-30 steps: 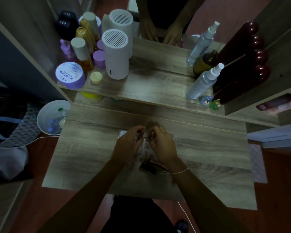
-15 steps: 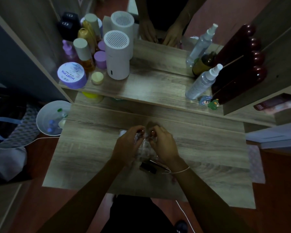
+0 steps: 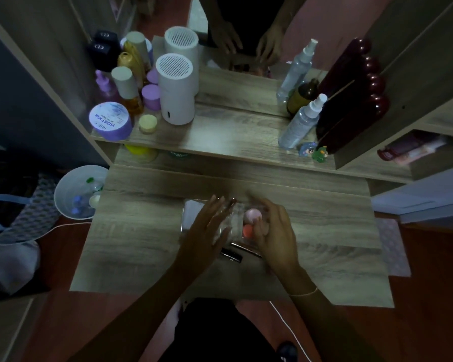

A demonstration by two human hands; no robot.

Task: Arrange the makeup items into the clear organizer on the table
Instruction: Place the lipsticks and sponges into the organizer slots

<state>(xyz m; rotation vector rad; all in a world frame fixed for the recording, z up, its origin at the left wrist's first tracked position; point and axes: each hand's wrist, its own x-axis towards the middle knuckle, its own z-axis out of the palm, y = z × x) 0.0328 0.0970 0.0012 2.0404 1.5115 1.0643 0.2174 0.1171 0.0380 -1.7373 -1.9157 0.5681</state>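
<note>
The clear organizer (image 3: 190, 218) lies on the wooden table (image 3: 324, 244) in front of me, mostly under my hands. My left hand (image 3: 207, 228) hovers over its left half, flat, with the fingers spread and nothing in it. My right hand (image 3: 276, 232) is over its right half, fingers and thumb curled around a pink makeup sponge (image 3: 253, 215). An orange sponge (image 3: 247, 231) sits just below it, against my thumb. A black tube (image 3: 232, 256) and a thin metallic stick (image 3: 246, 249) lie at the organizer's near edge.
A raised shelf (image 3: 233, 137) behind holds a purple jar (image 3: 110, 120), a white cylinder (image 3: 177, 92), spray bottles (image 3: 301, 121) and other bottles. A mirror stands at the back. A white bin (image 3: 75, 192) is on the floor at the left.
My hands were pinched together over the organizer; they have drawn apart. The left hand has opened flat and the pink and orange sponges have come into sight.
</note>
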